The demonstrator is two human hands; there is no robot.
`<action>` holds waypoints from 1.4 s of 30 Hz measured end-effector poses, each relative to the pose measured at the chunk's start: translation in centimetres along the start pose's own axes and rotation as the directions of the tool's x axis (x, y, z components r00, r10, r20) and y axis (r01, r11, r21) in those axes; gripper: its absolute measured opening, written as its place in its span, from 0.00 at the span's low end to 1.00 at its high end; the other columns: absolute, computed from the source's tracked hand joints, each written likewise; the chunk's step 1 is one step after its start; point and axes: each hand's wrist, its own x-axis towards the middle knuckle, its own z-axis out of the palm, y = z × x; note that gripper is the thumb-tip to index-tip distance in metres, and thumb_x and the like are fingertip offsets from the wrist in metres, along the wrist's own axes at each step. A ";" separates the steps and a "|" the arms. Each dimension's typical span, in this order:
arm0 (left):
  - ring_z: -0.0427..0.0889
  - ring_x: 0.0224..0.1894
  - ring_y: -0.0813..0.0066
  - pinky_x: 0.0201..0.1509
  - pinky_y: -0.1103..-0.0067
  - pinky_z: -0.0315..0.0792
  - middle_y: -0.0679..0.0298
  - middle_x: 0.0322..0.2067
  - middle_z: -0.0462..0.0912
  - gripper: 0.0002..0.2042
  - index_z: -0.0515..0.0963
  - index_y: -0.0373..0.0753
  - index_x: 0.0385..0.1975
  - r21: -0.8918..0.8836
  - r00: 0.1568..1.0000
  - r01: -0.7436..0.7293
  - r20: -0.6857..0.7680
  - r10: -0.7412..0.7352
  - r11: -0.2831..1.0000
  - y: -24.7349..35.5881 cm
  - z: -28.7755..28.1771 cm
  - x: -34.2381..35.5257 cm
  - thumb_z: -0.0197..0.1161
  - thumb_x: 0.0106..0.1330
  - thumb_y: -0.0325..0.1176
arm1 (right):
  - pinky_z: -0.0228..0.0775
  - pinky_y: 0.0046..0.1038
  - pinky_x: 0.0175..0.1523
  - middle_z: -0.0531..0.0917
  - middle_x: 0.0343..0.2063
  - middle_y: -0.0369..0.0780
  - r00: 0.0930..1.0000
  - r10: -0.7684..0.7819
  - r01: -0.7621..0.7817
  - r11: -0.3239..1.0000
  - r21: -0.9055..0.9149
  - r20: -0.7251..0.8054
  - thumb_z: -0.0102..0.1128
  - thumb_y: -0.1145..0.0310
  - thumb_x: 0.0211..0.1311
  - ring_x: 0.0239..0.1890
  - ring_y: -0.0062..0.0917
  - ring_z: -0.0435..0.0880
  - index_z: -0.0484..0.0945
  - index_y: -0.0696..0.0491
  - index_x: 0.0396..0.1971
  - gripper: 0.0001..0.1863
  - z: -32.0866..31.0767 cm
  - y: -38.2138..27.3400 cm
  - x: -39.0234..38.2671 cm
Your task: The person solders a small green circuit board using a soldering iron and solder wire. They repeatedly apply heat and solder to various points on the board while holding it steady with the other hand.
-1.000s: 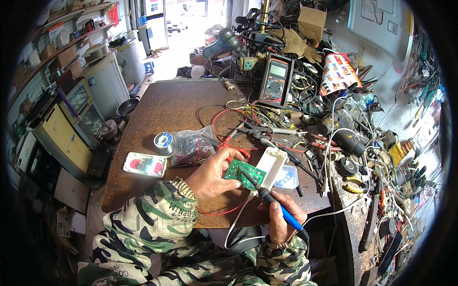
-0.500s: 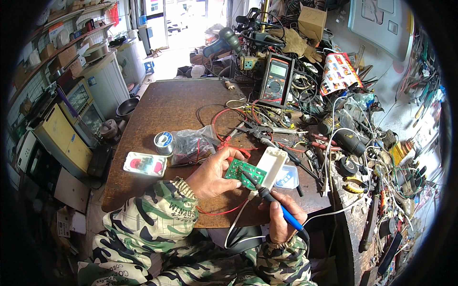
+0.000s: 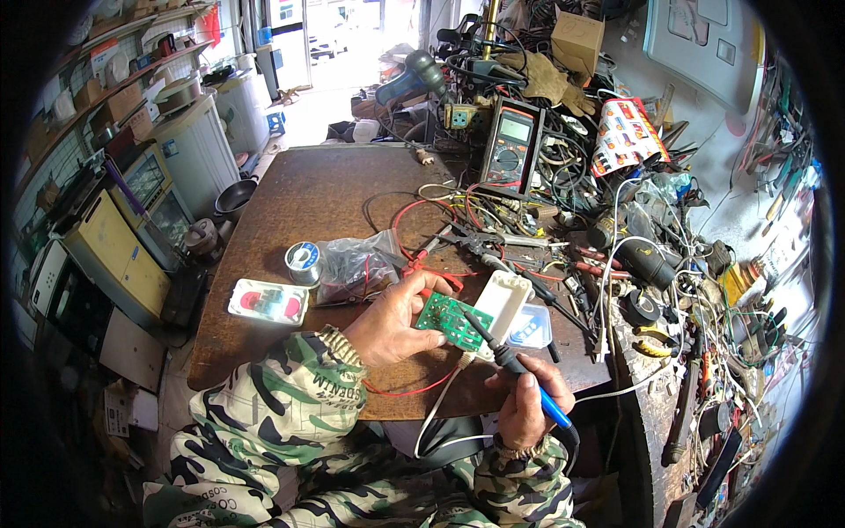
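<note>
My left hand [image 3: 394, 319] holds a small green circuit board [image 3: 452, 320] at its left edge, tilted up over the front of the brown workbench [image 3: 326, 194]. My right hand [image 3: 526, 405] grips a blue-handled soldering iron [image 3: 519, 374], and its dark tip rests on the board's upper face. A white plastic casing [image 3: 500, 302] lies just behind the board. A red wire [image 3: 414, 390] and a white cable [image 3: 440, 409] hang off the bench edge below the board.
A spool of solder [image 3: 304, 261] and a clear plastic bag [image 3: 356, 267] sit left of the board, a white box with red parts [image 3: 268, 302] further left. A multimeter [image 3: 510, 147] stands at the back. Tangled wires, pliers and tools [image 3: 651, 264] crowd the right side.
</note>
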 end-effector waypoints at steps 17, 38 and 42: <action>0.81 0.51 0.75 0.56 0.76 0.76 0.60 0.48 0.80 0.30 0.62 0.35 0.61 0.025 0.999 -0.021 0.037 0.020 0.999 -0.4 -0.2 0.2 0.63 0.58 0.15 | 0.75 0.24 0.32 0.82 0.25 0.42 0.998 -0.030 0.035 0.996 -0.087 0.059 0.61 0.67 0.63 0.24 0.23 0.83 0.81 0.64 0.38 0.13 -0.3 -0.1 -0.1; 0.83 0.51 0.74 0.55 0.76 0.79 0.56 0.49 0.82 0.28 0.70 0.32 0.56 0.376 0.996 -0.025 -0.073 0.057 0.926 0.0 -0.2 0.0 0.75 0.55 0.21 | 0.73 0.24 0.33 0.85 0.25 0.46 0.986 -0.163 0.152 0.960 -0.236 -0.027 0.61 0.64 0.63 0.24 0.26 0.84 0.81 0.65 0.40 0.17 0.4 -0.3 -1.3; 0.86 0.45 0.74 0.50 0.76 0.82 0.54 0.44 0.85 0.27 0.72 0.31 0.54 0.536 0.986 -0.109 -0.048 0.159 0.837 -0.3 0.0 -0.1 0.76 0.54 0.23 | 0.76 0.27 0.35 0.85 0.24 0.47 0.974 -0.224 0.217 0.937 -0.272 0.005 0.60 0.69 0.61 0.26 0.29 0.85 0.82 0.66 0.40 0.15 0.3 0.0 -2.1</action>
